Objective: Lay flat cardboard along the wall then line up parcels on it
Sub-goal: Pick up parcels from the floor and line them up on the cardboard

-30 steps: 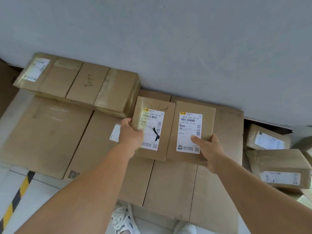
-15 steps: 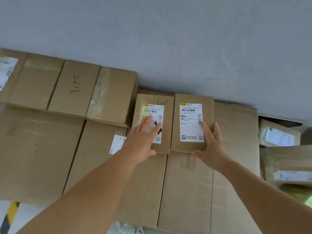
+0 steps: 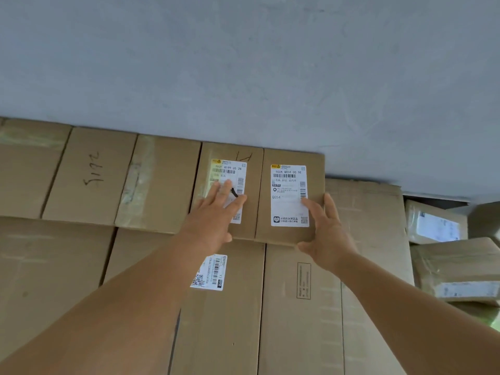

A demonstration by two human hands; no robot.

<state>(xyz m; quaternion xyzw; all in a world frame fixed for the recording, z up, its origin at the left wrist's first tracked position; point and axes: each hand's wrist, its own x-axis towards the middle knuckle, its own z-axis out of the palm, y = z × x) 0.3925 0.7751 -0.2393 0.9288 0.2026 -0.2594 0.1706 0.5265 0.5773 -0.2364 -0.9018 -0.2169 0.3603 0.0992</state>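
Observation:
Two small brown parcels with white labels lie side by side on the flat cardboard [image 3: 303,307], their far ends against the grey wall [image 3: 243,63]. My left hand [image 3: 216,215] rests flat, fingers spread, on the left parcel [image 3: 251,190] and covers part of its label. My right hand [image 3: 328,234] lies open on the near right corner of the right parcel [image 3: 289,161], thumb along its front edge. A long taped parcel [image 3: 89,174] lies to their left along the wall, touching the left parcel.
More flat cardboard [image 3: 46,280] extends to the left. At the right, off the cardboard, sit loose parcels: a plastic-wrapped one [image 3: 433,226] by the wall and a bigger box [image 3: 457,269] nearer me. A white sticker [image 3: 209,272] is on the flat cardboard below my left wrist.
Both parcels went from held above the cardboard to lying down, pushed back against the wall. My hands let go their grip and now lie flat on them. My view moved closer.

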